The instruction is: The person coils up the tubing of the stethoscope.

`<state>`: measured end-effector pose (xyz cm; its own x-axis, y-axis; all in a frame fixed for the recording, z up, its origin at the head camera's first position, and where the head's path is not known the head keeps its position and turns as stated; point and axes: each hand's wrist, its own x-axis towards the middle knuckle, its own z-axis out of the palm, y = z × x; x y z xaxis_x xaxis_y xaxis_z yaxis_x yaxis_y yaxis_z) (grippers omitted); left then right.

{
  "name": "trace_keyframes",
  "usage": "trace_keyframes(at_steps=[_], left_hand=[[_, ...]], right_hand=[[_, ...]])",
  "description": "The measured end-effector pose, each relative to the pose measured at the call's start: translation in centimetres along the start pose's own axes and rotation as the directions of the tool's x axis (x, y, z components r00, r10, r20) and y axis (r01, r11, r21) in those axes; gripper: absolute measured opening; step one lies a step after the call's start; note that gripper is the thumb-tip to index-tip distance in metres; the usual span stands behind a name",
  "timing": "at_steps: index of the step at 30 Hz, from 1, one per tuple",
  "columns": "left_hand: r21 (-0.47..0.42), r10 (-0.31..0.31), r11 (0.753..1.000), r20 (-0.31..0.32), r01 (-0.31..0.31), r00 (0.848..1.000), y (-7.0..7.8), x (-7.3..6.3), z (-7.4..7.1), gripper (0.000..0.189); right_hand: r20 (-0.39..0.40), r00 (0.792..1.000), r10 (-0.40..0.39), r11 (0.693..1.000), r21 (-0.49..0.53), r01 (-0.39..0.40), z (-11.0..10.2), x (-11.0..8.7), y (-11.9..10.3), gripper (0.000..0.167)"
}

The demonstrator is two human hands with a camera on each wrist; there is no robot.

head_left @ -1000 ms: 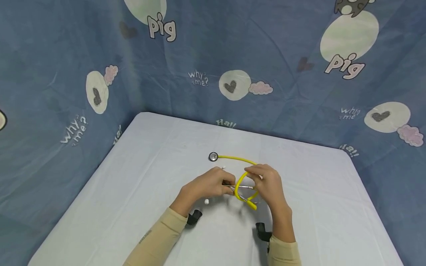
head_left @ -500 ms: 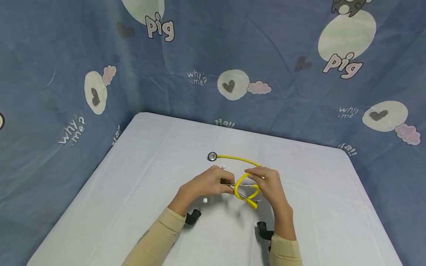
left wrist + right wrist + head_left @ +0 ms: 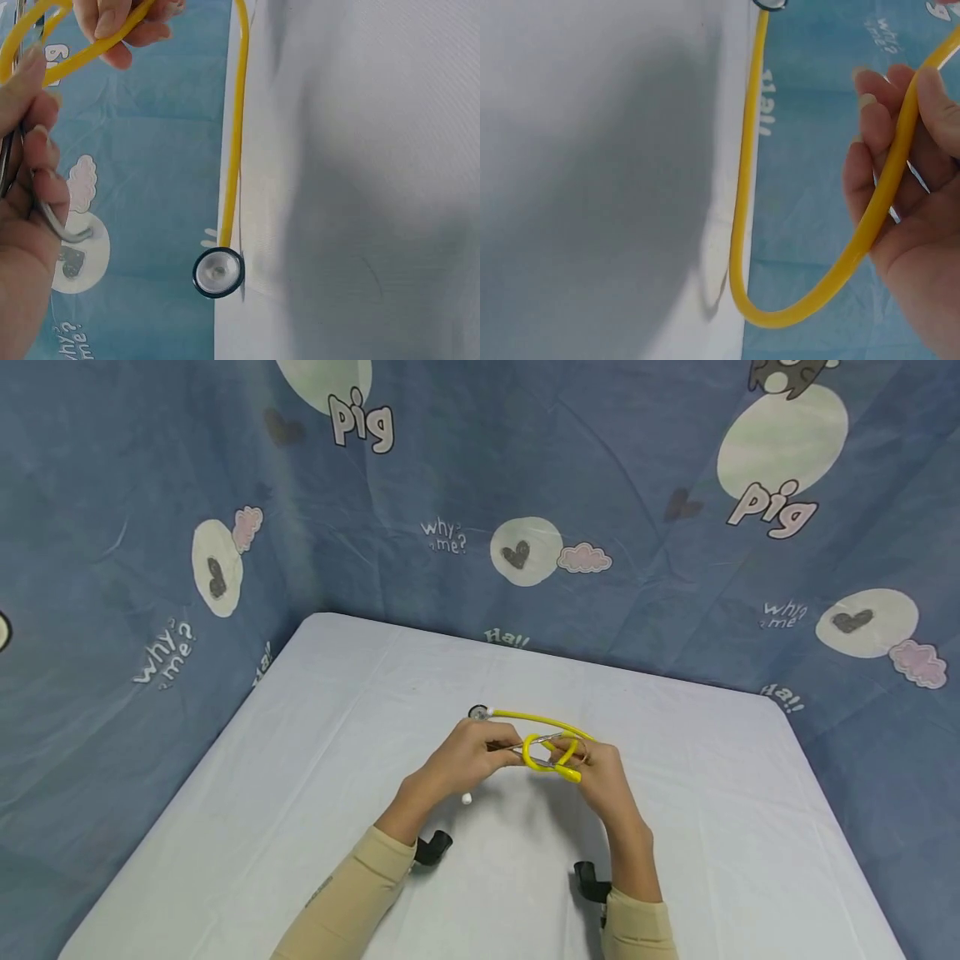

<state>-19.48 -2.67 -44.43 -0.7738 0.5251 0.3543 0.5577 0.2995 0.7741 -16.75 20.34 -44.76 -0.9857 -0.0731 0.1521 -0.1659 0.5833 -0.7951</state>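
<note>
A stethoscope with yellow tubing (image 3: pixel 536 718) is held above the table, its tubing looped around its metal ear tubes (image 3: pixel 542 742). My left hand (image 3: pixel 468 756) grips the ear tubes, and one bent metal end shows below the fingers in the left wrist view. A white ear tip (image 3: pixel 467 798) hangs under that hand. With thumb and fingers my right hand (image 3: pixel 600 772) pinches the yellow tubing (image 3: pixel 889 176), as the right wrist view shows. The round chest piece (image 3: pixel 218 272) lies at the far end of the tubing, beyond my left hand.
A white-covered table (image 3: pixel 720 810) spreads under both hands. Behind it and to its left hangs a blue printed curtain (image 3: pixel 630 468). Black wrist mounts (image 3: pixel 592 883) sit at both wrists, close to the tabletop.
Both hands have raised the looped part of the stethoscope away from me, tilting the ear tubes. The right hand's fingers have moved behind the loop. The chest piece has tipped slightly.
</note>
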Motion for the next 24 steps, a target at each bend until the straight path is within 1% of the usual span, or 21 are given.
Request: trace_keyframes(at_steps=[4,8,12,15,17,21,24], left_hand=[[0.017,-0.028,0.999,-0.072,0.029,0.997,-0.1,0.0,0.0,0.004],[0.018,-0.058,0.998,-0.148,0.061,0.987,-0.2,-0.1,0.0,0.004],[0.028,-0.076,0.996,-0.209,0.083,0.975,-0.3,0.0,0.0,0.004],[0.047,-0.097,0.993,-0.243,0.112,0.965,-0.5,0.1,0.1,0.003],[0.064,-0.113,0.989,-0.264,0.134,0.958,-0.7,0.1,0.2,0.008],[0.086,-0.135,0.982,-0.29,0.166,0.948,-0.9,0.1,0.2,0.018],[0.098,-0.14,0.979,-0.296,0.176,0.945,-1.0,0.0,0.2,0.022]], right_hand=[[0.019,1.0,0.02,1.0,-0.02,-0.019,0.6,0.1,-0.3,0.012],[0.062,0.997,0.055,0.998,-0.024,-0.054,1.1,0.1,-0.8,0.014],[0.113,0.993,0.039,0.999,0.001,-0.039,1.4,0.1,-1.1,0.017],[0.143,0.99,-0.007,1.0,0.021,0.004,1.6,0.0,-1.4,0.018],[0.163,0.986,-0.031,0.999,0.019,0.028,1.7,0.0,-1.6,0.019],[0.214,0.976,-0.049,0.999,0.021,0.046,1.9,-0.2,-2.1,0.018],[0.25,0.967,-0.047,0.999,0.022,0.043,1.8,-0.2,-2.3,0.018]])
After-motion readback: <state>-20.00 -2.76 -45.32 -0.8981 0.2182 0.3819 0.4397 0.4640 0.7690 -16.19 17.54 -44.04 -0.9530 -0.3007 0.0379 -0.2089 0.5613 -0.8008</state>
